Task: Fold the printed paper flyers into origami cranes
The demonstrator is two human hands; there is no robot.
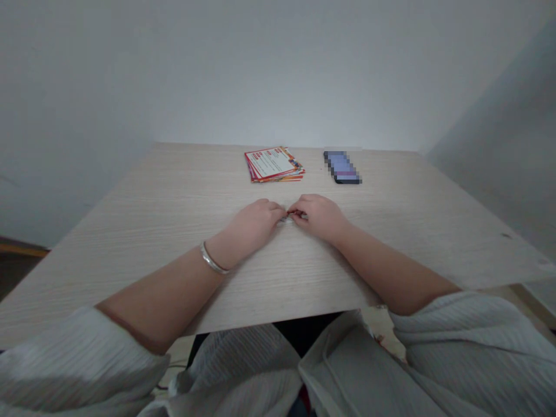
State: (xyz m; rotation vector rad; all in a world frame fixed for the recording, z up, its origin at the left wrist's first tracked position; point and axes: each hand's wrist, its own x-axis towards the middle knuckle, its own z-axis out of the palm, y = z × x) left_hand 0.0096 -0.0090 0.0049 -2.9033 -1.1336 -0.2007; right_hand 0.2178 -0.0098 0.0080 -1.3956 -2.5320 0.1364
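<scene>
Both hands meet over the middle of the table [295,278], fingertips almost touching. My left hand [259,221], with a silver bangle [212,260] on its wrist, is closed, its fingers pressed together around something small. My right hand [320,217] is pinched, thumb against forefinger, at the same spot. Between the fingertips shows a tiny greyish thing [284,218], too small and too covered by the fingers to name. Behind the hands lies a stack of printed cards [273,163] with red borders, slightly fanned.
A phone [343,167], blurred by pixels, lies flat to the right of the cards. The pale wall [278,69] rises behind the table's far edge. The front edge runs close to my lap.
</scene>
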